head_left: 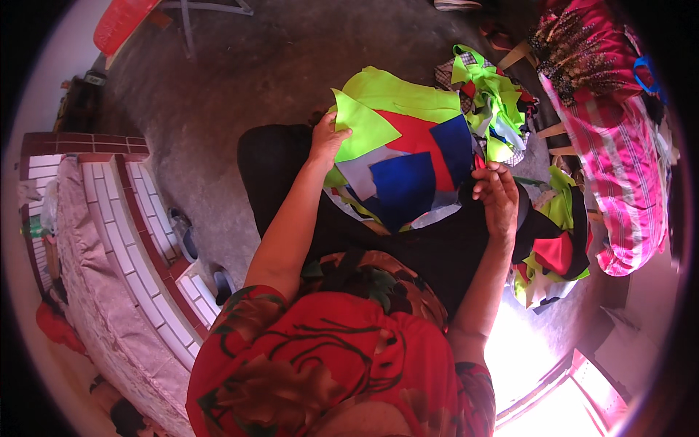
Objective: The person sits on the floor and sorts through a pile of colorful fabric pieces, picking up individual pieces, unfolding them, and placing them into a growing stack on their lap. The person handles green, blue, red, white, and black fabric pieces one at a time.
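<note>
Across my lap lies a pile of cloth pieces in neon yellow, red, blue and grey. At its left edge my left hand (330, 140) is closed on the corner of a neon yellow cloth piece (362, 124), thumb on top. A blue cloth piece (403, 191) lies over the grey and red cloth in the middle. My right hand (499, 194) is raised just right of a dark blue cloth piece (453, 151), its fingers curled and thumb drawn in. Whatever the right fingers may pinch is too small to make out.
A heap of neon and checked scraps (495, 109) lies beyond my right hand, with another scrap heap (550, 255) nearer. Pink plaid bedding (619, 167) drapes at the right. A white-tiled ledge (135, 247) with cloth on it and shoes (183, 234) are at the left.
</note>
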Demonstrator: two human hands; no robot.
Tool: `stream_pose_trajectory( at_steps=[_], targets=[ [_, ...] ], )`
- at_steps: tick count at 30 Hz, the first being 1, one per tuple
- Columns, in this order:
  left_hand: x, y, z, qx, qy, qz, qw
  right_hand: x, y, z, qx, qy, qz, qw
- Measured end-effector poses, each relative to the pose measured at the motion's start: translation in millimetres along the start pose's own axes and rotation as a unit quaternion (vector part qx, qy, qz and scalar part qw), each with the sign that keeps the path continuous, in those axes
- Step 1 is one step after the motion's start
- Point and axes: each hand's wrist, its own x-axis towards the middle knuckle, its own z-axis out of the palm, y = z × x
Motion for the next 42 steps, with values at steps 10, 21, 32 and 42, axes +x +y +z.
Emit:
stream_pose_trajectory(
  at_steps=[10,21,32,42],
  targets=[
    [-12,-5,-14,0.043,-0.049,0.015,0.998,-2,0,1,0.002,0.006,0.0,1.0],
    [-13,-5,-19,0.114,-0.036,0.007,0.993,-2,-1,0,0.01,0.006,-0.003,1.0],
    [11,-38,-29,0.247,-0.014,0.202,0.947,-6,1,1,0.001,0.012,-0.004,1.0],
    [-2,-13,-15,0.499,0.116,0.362,0.779,-6,-1,5,-0.019,0.0,-0.019,1.0]
  ],
)
